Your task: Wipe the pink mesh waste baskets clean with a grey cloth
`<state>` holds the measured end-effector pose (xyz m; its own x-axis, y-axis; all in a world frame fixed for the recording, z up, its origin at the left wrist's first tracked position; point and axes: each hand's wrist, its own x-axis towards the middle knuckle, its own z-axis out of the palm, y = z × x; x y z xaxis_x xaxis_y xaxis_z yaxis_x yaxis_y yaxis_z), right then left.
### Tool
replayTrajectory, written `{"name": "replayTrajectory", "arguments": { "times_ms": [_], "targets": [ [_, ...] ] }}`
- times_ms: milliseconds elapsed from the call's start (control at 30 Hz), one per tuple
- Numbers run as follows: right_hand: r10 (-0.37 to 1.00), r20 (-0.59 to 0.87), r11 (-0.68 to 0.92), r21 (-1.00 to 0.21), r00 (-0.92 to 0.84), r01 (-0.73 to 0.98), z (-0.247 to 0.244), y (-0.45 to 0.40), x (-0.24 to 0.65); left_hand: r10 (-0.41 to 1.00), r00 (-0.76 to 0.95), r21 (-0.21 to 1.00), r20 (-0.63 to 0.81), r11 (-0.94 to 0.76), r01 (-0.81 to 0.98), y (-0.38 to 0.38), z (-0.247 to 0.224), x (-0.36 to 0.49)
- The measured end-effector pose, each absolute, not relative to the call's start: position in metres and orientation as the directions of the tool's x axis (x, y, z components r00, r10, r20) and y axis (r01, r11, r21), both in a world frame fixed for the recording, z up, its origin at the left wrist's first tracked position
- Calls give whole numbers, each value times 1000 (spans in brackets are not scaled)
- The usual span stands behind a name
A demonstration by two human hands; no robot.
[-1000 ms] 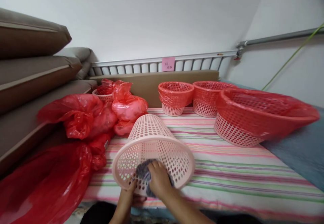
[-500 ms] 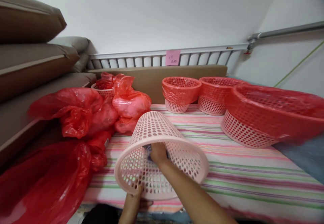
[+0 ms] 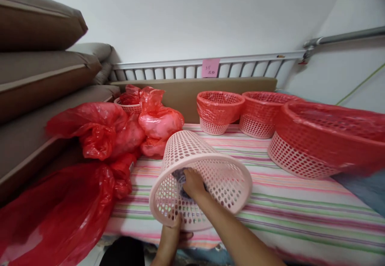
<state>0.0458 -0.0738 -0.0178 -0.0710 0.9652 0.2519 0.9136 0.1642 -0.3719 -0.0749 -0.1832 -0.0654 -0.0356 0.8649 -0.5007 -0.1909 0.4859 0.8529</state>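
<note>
A pink perforated basket lies on its side on the striped cloth, its mouth turned toward me. My left hand grips the lower rim, thumb on the inside and fingers underneath. Inside the basket, my right hand is closed on a dark grey-blue cloth, pressed against the inner wall. Part of the cloth is hidden behind my right hand.
Red plastic bags lie at the left beside stacked grey-brown cushions. Several baskets lined with red bags stand at the back and right. A pink note is on the rail behind.
The view has shifted slightly, so most things appear further right. The basket has turned a little, and the cloth under my right hand shows more at the left.
</note>
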Motion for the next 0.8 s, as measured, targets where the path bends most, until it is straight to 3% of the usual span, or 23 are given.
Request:
{"name": "replayTrajectory", "arguments": {
  "times_ms": [133, 300, 467, 667, 800],
  "targets": [
    [960, 259, 188, -332, -103, 924, -19, -137, 54, 880, -16, 875, -474, 469, -121, -185, -60, -86],
    [966, 248, 155, -306, -78, 939, -20, -170, 66, 966, -99, 968, -240, 231, -100, -178, -46, -113],
    [973, 229, 103, -342, -23, 934, -20, -185, 55, 979, -116, 984, -165, 155, -90, -172, -46, -122],
    [970, 242, 131, -450, -21, 883, -38, -198, 31, 984, -58, 981, -171, 164, -103, -170, -63, -121],
    [962, 268, 69, -410, 48, 910, -32, -144, 31, 935, -22, 931, -353, 349, -101, -174, -64, -119]
  ]
}}
